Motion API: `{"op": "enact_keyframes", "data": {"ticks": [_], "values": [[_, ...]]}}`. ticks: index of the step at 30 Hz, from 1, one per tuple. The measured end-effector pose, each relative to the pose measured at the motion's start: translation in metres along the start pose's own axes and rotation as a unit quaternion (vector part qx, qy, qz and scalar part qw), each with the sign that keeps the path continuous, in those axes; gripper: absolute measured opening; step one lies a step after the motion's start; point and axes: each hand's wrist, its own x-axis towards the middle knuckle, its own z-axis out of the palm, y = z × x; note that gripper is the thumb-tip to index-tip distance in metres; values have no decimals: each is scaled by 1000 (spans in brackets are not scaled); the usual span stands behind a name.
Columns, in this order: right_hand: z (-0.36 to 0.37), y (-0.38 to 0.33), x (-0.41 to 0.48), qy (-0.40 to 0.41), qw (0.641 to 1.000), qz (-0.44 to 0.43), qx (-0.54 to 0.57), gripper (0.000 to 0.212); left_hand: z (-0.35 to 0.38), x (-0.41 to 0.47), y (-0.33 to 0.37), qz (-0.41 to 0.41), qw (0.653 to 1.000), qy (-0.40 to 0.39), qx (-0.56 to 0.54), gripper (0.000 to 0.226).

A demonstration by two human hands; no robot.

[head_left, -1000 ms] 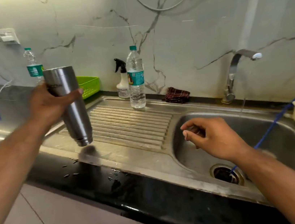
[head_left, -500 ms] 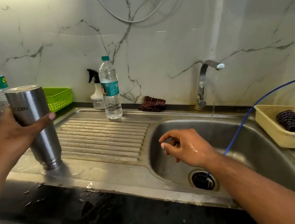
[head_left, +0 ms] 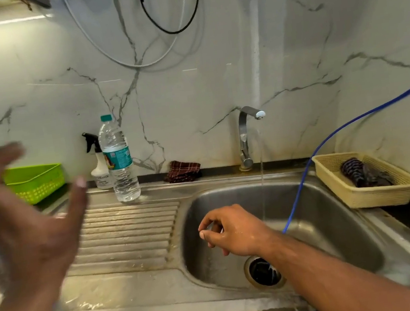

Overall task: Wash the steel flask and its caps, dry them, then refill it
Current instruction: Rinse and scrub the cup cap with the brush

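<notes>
The blurred left hand (head_left: 23, 220) hovers with its grip spread and empty over the ribbed steel drainboard (head_left: 130, 231); the steel flask is not plainly in view. The right hand (head_left: 236, 232) pinches a small greyish piece (head_left: 210, 226), likely a cap, beside the thin tap stream (head_left: 261, 173), probably to rinse it.

Bare forearms (head_left: 333, 269), right grip (head_left: 231, 230) wet, left grip (head_left: 23, 223) blurred

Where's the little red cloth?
In the head view, the cloth lies near the middle, at the back edge of the sink, between the bottle to its left and the tap to its right.
</notes>
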Motion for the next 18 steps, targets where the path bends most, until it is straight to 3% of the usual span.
{"op": "enact_keyframes", "data": {"ticks": [3, 6, 9, 12, 15, 18], "values": [[0, 8, 3, 3, 1000, 17, 15, 15, 55, -24, 57, 113, 986, -100, -63, 54], [-3, 21, 5, 18, 998, 45, 39, 13, 126, -47, 88, 70, 950, -295, -70, 60], [-8, 34, 6, 19, 995, 85, 43, 14, 188, -60, 88, 30, 903, -425, -62, 57], [-15, 44, 6, 24, 990, 132, 47, 13, 225, -87, 74, 18, 883, -468, -47, 50], [-21, 53, 6, -24, 983, 179, 13, 18, 239, -113, 55, -43, 862, -501, -59, 38], [-25, 63, 7, -62, 974, 219, -20, 21, 245, -124, 39, -44, 844, -532, -50, 44]]}}
